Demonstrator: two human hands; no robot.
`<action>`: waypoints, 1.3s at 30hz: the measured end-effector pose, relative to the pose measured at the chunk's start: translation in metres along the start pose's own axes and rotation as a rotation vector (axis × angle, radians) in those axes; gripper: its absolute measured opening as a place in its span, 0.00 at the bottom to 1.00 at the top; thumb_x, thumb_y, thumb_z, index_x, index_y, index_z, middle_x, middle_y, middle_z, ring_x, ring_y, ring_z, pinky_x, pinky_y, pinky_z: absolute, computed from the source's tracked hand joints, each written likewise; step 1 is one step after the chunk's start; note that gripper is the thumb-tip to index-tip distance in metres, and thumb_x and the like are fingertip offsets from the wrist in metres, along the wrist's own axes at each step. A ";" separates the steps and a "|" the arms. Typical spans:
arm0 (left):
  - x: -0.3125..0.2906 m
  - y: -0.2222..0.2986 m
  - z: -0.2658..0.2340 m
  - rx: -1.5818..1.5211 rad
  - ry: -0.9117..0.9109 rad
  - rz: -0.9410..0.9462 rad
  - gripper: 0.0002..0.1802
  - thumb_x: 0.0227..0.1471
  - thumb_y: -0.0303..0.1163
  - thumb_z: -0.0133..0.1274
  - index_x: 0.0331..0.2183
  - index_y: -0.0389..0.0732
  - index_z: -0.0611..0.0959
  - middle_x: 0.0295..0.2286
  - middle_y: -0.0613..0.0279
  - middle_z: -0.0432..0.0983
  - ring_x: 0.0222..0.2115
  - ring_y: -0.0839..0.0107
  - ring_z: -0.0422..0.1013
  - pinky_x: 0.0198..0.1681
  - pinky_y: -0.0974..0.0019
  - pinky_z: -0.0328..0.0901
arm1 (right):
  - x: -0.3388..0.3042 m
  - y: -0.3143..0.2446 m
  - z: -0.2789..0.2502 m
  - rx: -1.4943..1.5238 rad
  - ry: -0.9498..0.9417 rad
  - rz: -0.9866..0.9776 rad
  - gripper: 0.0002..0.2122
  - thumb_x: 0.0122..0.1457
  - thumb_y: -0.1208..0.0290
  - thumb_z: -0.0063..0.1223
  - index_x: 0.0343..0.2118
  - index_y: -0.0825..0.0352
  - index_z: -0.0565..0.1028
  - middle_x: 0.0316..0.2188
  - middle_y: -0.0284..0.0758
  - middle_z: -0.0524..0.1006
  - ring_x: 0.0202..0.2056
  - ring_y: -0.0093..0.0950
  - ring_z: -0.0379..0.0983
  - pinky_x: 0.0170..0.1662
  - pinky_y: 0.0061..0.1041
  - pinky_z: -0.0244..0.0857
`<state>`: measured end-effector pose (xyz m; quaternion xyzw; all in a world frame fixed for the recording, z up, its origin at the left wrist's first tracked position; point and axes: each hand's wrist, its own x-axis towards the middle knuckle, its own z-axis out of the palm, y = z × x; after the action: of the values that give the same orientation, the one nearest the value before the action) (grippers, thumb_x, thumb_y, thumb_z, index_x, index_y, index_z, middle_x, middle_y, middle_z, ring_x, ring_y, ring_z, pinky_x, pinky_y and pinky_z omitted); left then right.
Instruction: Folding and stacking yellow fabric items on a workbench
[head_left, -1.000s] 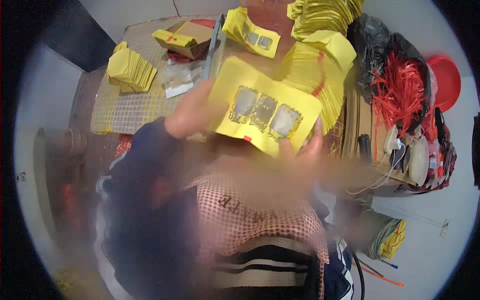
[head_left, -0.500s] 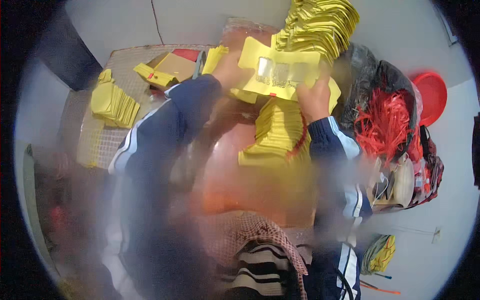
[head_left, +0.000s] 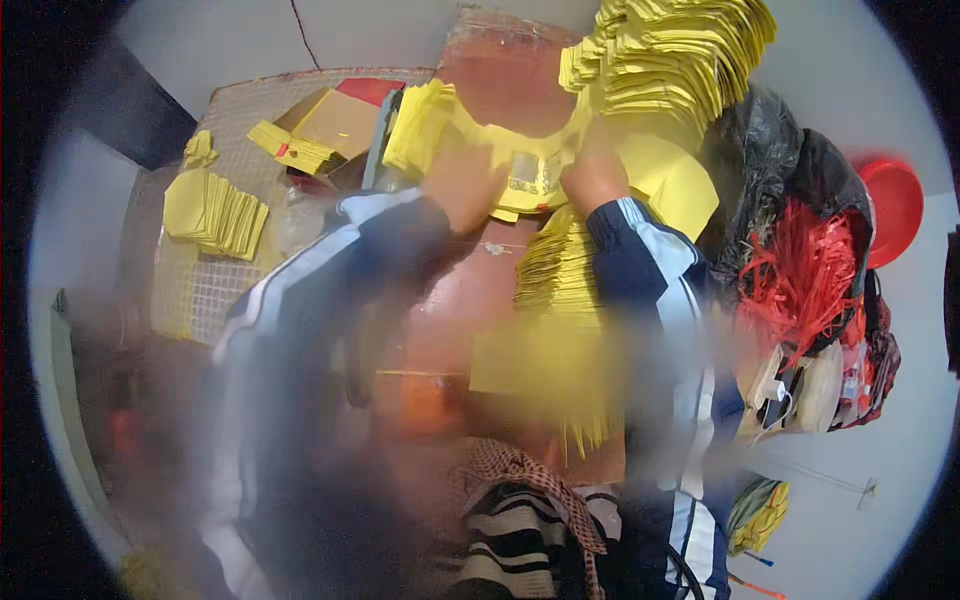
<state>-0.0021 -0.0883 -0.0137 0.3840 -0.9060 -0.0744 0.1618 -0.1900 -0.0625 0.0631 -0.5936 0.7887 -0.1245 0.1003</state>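
Between both hands a yellow paper piece [head_left: 548, 168] with a silvery patch and dark print is bent into a curve. My left hand [head_left: 465, 187] is closed on its left end, and my right hand [head_left: 596, 172] grips its right end. A pile of yellow papers [head_left: 552, 272] lies fanned out just below the hands on the reddish tabletop [head_left: 470, 310]. Close to the left hand stands an upright bunch of yellow papers [head_left: 413, 125]. Beyond the right hand rises a tall yellow paper stack [head_left: 685, 60], with a round-ended yellow piece [head_left: 675, 190] in front of it.
At the left are a fanned yellow stack [head_left: 225, 215] and an open cardboard box [head_left: 340, 125]. A black plastic bag [head_left: 760, 150] with red plastic strips [head_left: 800, 280] stands at the right, near a red basin [head_left: 893, 210]. Blur covers the lower view.
The yellow paper was held nearly flat and tilted up; now it is lower and bent between my hands. My hands have come closer together. The view has shifted slightly.
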 end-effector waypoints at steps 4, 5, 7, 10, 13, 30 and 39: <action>-0.018 0.003 -0.009 0.140 -0.114 0.159 0.19 0.47 0.32 0.46 0.45 0.49 0.71 0.37 0.51 0.67 0.34 0.55 0.69 0.36 0.56 0.66 | 0.003 -0.005 -0.004 0.021 0.018 -0.031 0.31 0.47 0.75 0.48 0.55 0.72 0.50 0.32 0.57 0.74 0.37 0.50 0.72 0.41 0.42 0.64; -0.019 0.002 -0.008 0.202 -0.075 0.165 0.18 0.48 0.33 0.44 0.44 0.50 0.71 0.35 0.52 0.67 0.32 0.56 0.70 0.33 0.56 0.66 | 0.004 -0.006 -0.004 0.020 0.018 -0.034 0.31 0.47 0.75 0.48 0.55 0.72 0.50 0.32 0.57 0.74 0.37 0.50 0.72 0.41 0.42 0.64; -0.012 0.004 0.004 0.220 -0.068 0.094 0.18 0.48 0.33 0.44 0.44 0.50 0.71 0.34 0.53 0.67 0.29 0.56 0.71 0.31 0.56 0.66 | 0.007 -0.005 -0.006 0.017 0.015 -0.035 0.32 0.46 0.76 0.48 0.55 0.73 0.49 0.31 0.56 0.74 0.36 0.50 0.72 0.40 0.42 0.64; 0.002 0.010 0.012 0.238 -0.058 0.010 0.17 0.48 0.33 0.44 0.43 0.50 0.72 0.31 0.55 0.68 0.25 0.57 0.72 0.27 0.56 0.66 | 0.017 0.001 -0.004 0.017 0.026 -0.049 0.34 0.46 0.77 0.49 0.56 0.73 0.48 0.31 0.56 0.74 0.36 0.50 0.72 0.40 0.41 0.65; 0.013 0.016 0.013 0.237 -0.050 -0.010 0.15 0.47 0.33 0.44 0.40 0.50 0.74 0.29 0.56 0.68 0.23 0.58 0.72 0.25 0.57 0.66 | 0.024 0.012 0.001 0.006 0.074 -0.062 0.35 0.45 0.77 0.50 0.56 0.74 0.46 0.29 0.55 0.74 0.35 0.50 0.72 0.40 0.41 0.65; -0.129 0.079 -0.133 -0.617 0.138 0.134 0.18 0.46 0.32 0.53 0.40 0.36 0.75 0.36 0.46 0.72 0.37 0.52 0.70 0.41 0.60 0.65 | -0.247 -0.033 -0.156 1.794 -0.373 -1.090 0.38 0.57 0.68 0.49 0.60 0.64 0.34 0.22 0.47 0.74 0.24 0.41 0.72 0.31 0.38 0.68; -0.293 0.112 -0.044 -1.796 -1.009 -0.660 0.14 0.56 0.28 0.45 0.43 0.35 0.73 0.37 0.60 0.74 0.38 0.74 0.70 0.42 0.72 0.65 | -0.346 -0.050 -0.187 1.936 -0.655 -1.136 0.27 0.58 0.69 0.48 0.59 0.56 0.52 0.38 0.42 0.77 0.36 0.35 0.75 0.39 0.33 0.65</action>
<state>0.1294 0.2002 -0.0125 0.2753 -0.3343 -0.9007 -0.0357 -0.1063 0.2713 0.2594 -0.5405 -0.0780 -0.5414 0.6392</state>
